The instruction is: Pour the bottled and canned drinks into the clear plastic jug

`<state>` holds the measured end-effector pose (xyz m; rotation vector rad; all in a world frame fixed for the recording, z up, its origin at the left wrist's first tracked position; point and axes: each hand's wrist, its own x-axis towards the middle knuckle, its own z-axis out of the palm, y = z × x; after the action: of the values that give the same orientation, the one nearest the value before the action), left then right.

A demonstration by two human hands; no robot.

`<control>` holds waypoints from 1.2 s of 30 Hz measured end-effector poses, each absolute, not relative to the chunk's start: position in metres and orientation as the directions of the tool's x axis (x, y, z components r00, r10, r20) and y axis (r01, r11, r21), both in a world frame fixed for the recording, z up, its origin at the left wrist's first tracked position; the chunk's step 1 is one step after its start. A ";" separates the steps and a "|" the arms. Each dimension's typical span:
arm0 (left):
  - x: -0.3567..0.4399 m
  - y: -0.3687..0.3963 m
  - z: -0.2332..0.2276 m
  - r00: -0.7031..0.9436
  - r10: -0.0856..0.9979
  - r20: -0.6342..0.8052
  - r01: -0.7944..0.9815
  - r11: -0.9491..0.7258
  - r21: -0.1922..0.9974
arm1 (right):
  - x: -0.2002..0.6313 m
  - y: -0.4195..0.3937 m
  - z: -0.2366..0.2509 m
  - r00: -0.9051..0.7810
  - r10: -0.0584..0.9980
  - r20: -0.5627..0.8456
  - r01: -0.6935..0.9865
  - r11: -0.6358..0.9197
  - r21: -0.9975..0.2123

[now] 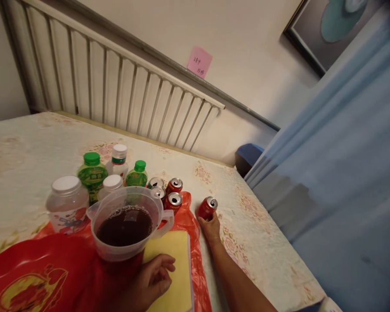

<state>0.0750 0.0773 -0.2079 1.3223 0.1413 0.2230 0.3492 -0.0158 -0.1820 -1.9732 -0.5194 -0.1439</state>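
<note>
My right hand point(211, 227) is wrapped round a red drink can point(205, 210), upright on the tablecloth to the right of the red plastic sheet. My left hand point(156, 277) hovers over a yellow notepad point(178, 247), fingers loosely curled and apart, holding nothing. Just beyond it is a clear plastic measuring jug point(99, 240) with dark brown liquid and some bubbles inside. Several more opened cans point(174, 200) stand close together behind the jug's handle. In the front left is a red tray point(16, 255) with a yellow pattern.
Behind the jug stand a wide white-lidded jar point(66, 206), a smaller white-capped bottle point(112, 184), a taller one point(119, 160) and two green-capped bottles point(92, 171). Red plastic point(199, 277) lies under the notepad. A blue curtain point(338, 173) hangs at right; a radiator point(123, 82) lines the wall.
</note>
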 end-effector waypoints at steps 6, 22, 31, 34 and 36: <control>0.076 0.078 -0.216 0.971 0.237 0.042 -0.093 0.207 0.974 | 0.349 -0.015 -0.183 0.895 0.296 0.335 0.429 -0.363 -0.827; 0.078 0.078 -0.216 0.971 0.234 0.050 -0.095 0.189 0.977 | 0.350 -0.014 -0.182 0.908 0.293 0.298 0.392 -0.350 -0.851; 0.076 0.078 -0.215 0.971 0.237 0.041 -0.088 0.190 0.978 | 0.347 -0.013 -0.179 0.911 0.289 0.293 0.382 -0.333 -0.862; 0.077 0.078 -0.217 0.971 0.235 0.050 -0.098 0.195 0.976 | 0.347 -0.014 -0.179 0.912 0.285 0.295 0.383 -0.334 -0.861; 0.078 0.079 -0.219 0.970 0.236 0.054 -0.102 0.197 0.975 | 0.348 -0.014 -0.180 0.911 0.283 0.300 0.386 -0.334 -0.860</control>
<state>0.0776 0.0785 -0.2189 1.3530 0.1160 0.2376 0.3479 -0.0138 -0.1797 -1.9382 -0.4879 -0.1143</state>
